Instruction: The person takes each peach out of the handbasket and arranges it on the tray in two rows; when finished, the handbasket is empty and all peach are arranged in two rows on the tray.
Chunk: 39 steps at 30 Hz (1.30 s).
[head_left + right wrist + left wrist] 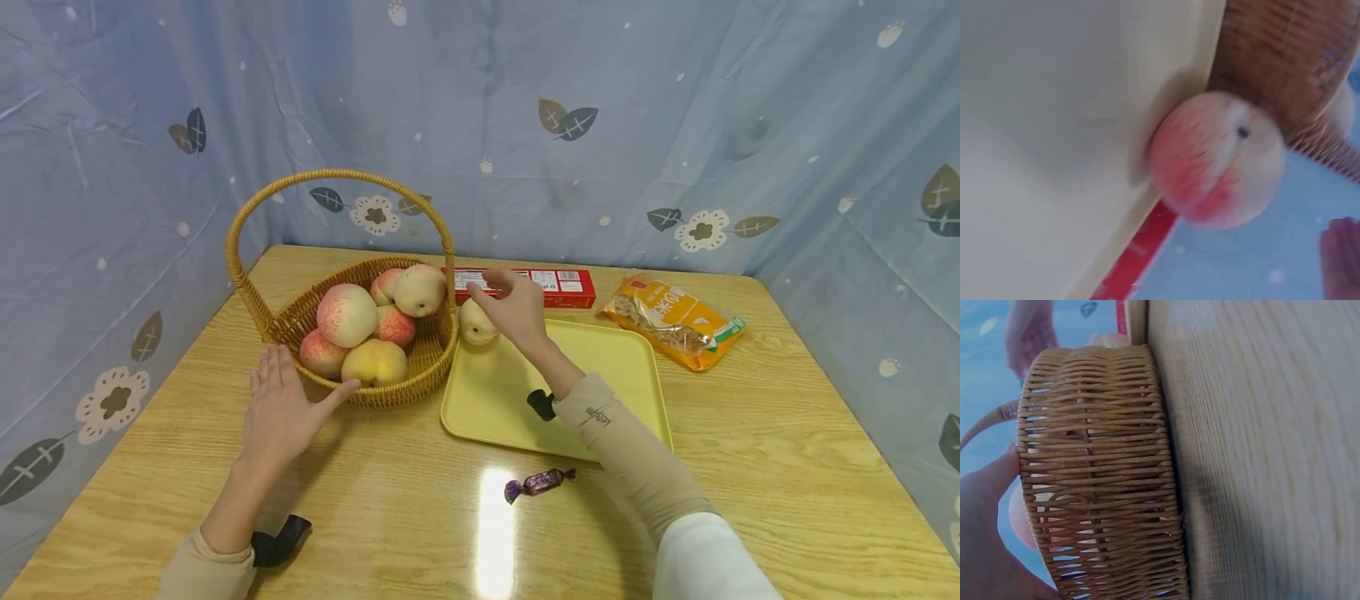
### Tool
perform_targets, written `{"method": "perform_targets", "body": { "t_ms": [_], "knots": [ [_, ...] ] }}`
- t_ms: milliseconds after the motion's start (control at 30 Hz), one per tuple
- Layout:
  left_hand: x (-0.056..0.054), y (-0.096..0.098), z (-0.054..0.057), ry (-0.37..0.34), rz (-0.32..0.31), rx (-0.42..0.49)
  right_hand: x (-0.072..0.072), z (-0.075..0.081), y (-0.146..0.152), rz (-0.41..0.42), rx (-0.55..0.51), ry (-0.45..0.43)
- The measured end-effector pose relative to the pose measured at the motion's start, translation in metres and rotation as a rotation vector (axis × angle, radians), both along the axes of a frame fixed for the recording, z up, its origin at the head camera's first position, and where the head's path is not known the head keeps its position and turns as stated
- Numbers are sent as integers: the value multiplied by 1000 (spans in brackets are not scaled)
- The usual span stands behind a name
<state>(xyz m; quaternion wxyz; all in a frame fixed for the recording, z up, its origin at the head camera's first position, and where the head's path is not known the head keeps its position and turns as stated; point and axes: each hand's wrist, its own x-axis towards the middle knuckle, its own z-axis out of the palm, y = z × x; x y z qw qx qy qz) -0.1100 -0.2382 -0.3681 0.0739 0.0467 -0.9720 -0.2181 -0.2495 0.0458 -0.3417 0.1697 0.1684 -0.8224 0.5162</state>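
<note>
A wicker basket (401, 396) with a tall arched handle holds several peaches (347, 315), pale with pink blush. My left hand (281, 412) rests against the basket's near left side, its fingers straight and its thumb stretched out along the rim. In the left wrist view that thumb (1000, 472) touches the woven edge. One more peach (477, 323) lies at the back left corner of the yellow tray (510, 429), right beside the basket. Just above and to the right of this peach hovers my right hand (517, 312), fingers loosely bent and holding nothing.
Behind the tray lies a red box (570, 287). An orange snack bag (671, 321) is to the tray's right. A purple wrapped candy (542, 482) lies in front of the tray on the wooden table (780, 467). Blue patterned curtains (480, 100) hang around the table.
</note>
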Motion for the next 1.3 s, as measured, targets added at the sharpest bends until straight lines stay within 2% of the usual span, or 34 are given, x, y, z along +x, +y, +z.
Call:
{"method": "perform_targets", "body": {
  "t_ms": [133, 200, 267, 367, 433, 500, 600, 700, 900, 1133, 1233, 1300],
  "knots": [
    [0, 0, 0, -1, 3, 7, 10, 6, -12, 160, -8, 176],
    [0, 0, -1, 0, 4, 9, 13, 12, -21, 225, 85, 203],
    [0, 0, -1, 2, 5, 12, 15, 18, -31, 282, 211, 163],
    [0, 0, -1, 2, 4, 11, 16, 26, -49, 354, 403, 43],
    [0, 0, -1, -1, 4, 11, 17, 29, -63, 404, 467, -35],
    [0, -1, 0, -6, 3, 10, 18, 29, -76, 437, 473, -77],
    [0, -1, 0, -9, -1, 10, 18, 30, -96, 430, 444, -135],
    [0, -1, 0, -7, -8, 8, 18, 32, -114, 374, 437, -177],
    [0, 0, 1, -3, -13, 10, 17, 33, -139, 304, 534, -226],
    [0, 0, 1, -6, -16, 18, 15, 39, -140, 287, 686, -208],
    [0, 0, 1, -5, -13, 23, 14, 45, -135, 260, 677, -202],
    [0, -1, 1, -1, -10, 19, 13, 46, -131, 261, 617, -212]
  ]
}}
